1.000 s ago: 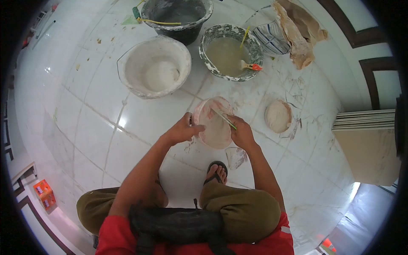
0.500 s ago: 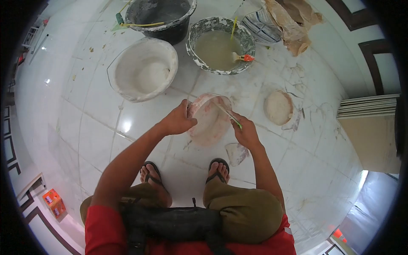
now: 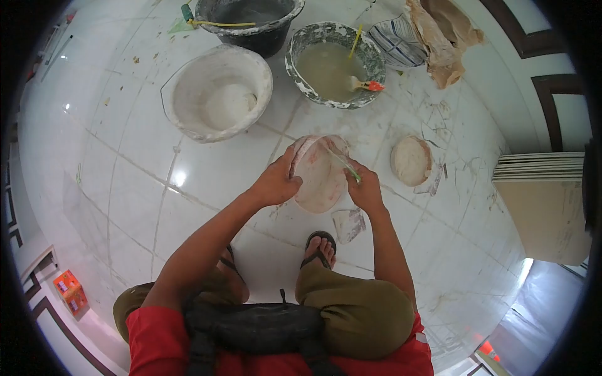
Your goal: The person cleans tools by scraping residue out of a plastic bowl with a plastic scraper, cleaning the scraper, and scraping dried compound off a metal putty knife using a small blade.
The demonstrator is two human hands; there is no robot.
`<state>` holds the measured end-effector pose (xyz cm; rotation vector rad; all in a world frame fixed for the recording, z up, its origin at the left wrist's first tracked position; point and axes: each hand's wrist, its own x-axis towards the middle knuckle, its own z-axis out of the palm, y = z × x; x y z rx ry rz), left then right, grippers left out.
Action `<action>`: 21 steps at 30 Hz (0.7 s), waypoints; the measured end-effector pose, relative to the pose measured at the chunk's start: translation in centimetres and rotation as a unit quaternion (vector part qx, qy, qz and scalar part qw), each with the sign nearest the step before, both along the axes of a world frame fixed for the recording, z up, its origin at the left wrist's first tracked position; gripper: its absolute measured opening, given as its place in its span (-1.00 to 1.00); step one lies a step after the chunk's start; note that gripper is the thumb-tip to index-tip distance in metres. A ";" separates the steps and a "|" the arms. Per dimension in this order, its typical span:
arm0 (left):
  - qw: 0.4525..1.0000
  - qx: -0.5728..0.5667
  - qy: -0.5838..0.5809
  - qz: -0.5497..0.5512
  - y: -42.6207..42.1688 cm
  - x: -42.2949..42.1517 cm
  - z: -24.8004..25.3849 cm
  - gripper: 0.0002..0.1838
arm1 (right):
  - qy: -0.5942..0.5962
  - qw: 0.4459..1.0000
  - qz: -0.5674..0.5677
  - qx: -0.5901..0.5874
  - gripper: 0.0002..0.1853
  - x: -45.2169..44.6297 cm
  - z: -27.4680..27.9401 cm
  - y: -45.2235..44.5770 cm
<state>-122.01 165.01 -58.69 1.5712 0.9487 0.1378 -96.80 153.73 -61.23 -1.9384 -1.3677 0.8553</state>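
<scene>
A round, whitish tub with pinkish smears is held tilted above the tiled floor, its opening toward me. On its left side, my left hand is closed around the rim, thumb toward the inside. My right hand, at the tub's right side, is closed on a thin tool with a green end. The tool's other end reaches into the tub; I cannot tell whether it is a brush or a scraper. A flat, stained scrap lies on the floor just below my right hand.
A white bucket, a dark bucket and a basin of cloudy water with a brush stand ahead. Right of me are a small tub of pale powder, a torn paper bag and stacked boards.
Both hands and the tub have shifted slightly to the right in view. The tool's visible part lies closer to the tub's right wall. Both hands keep their grip.
</scene>
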 end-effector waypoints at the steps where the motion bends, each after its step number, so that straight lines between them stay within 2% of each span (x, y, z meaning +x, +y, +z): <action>1: 0.999 0.049 0.005 -0.010 -0.3 0.1 -0.9 -0.09 | -0.040 0.998 0.042 0.009 -0.64 0.0 -0.2 0.1; 2: 0.995 0.097 0.009 -0.020 -0.6 0.1 -1.7 -0.09 | -0.041 0.998 0.042 0.007 -0.64 0.0 -0.3 0.1; 5: 0.994 0.083 0.067 -0.029 -1.0 0.1 -0.6 -0.11 | -0.018 0.999 0.044 -0.008 -0.60 -0.4 -0.3 -0.6; 7: 0.992 0.088 0.082 -0.030 -1.7 0.3 -0.6 -0.11 | -0.007 0.996 0.039 -0.085 -0.61 -0.3 -0.4 -1.5; 10: 0.987 0.097 0.119 -0.037 -2.4 0.5 -0.5 -0.10 | -0.019 0.998 0.060 -0.032 -0.63 -0.9 -1.6 -3.8; 12: 0.984 0.101 0.140 -0.043 -2.6 0.7 -0.6 -0.09 | -0.005 0.997 0.050 -0.064 -0.63 -0.5 -0.9 -4.4; 14: 0.976 0.188 0.103 -0.048 -3.0 1.0 -1.0 -0.05 | 0.009 0.995 0.036 -0.096 -0.63 0.1 0.7 -4.0; 16: 0.975 0.184 0.111 -0.059 -3.3 1.5 -0.5 -0.04 | -0.027 0.998 0.009 -0.054 -0.63 1.0 1.6 -3.2; 19: 0.974 0.171 0.138 -0.063 -3.1 2.1 -0.1 -0.03 | -0.006 0.994 -0.022 -0.109 -0.62 0.5 0.7 -4.0; 21: 0.973 0.159 0.159 -0.050 -3.1 2.1 0.0 -0.03 | 0.002 0.997 -0.010 -0.075 -0.62 -0.9 -1.4 -5.8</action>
